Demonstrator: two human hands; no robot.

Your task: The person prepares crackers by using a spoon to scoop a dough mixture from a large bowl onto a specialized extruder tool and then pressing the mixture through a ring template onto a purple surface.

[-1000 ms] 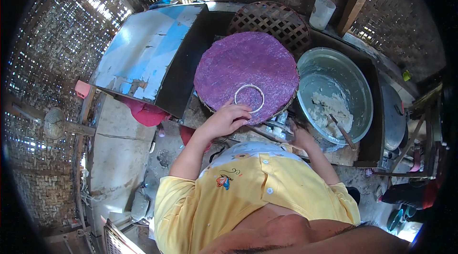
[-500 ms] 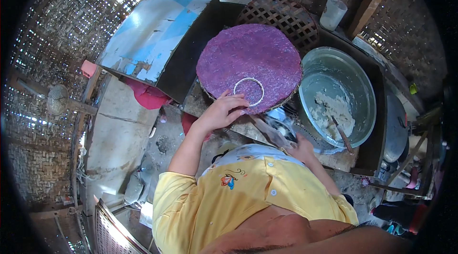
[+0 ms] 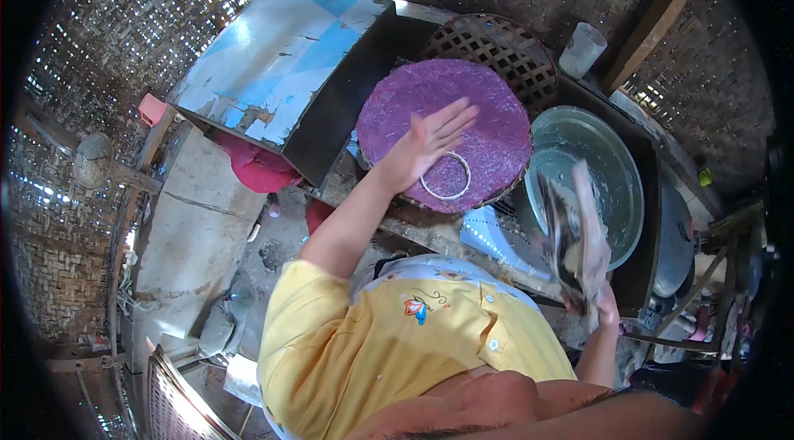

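head view: left hand (image 3: 426, 146) flat, fingers spread, palm down on the purple round sheet (image 3: 488, 121), just beside a thin white ring (image 3: 445, 176) lying on the sheet's near edge. right hand (image 3: 597, 295) off to the right, closed around a blurred flat scraper-like tool (image 3: 575, 229), raised over the metal basin (image 3: 616, 184). sheet lies ahead and left of the basin, on a woven tray (image 3: 504, 43); left hand nearer.
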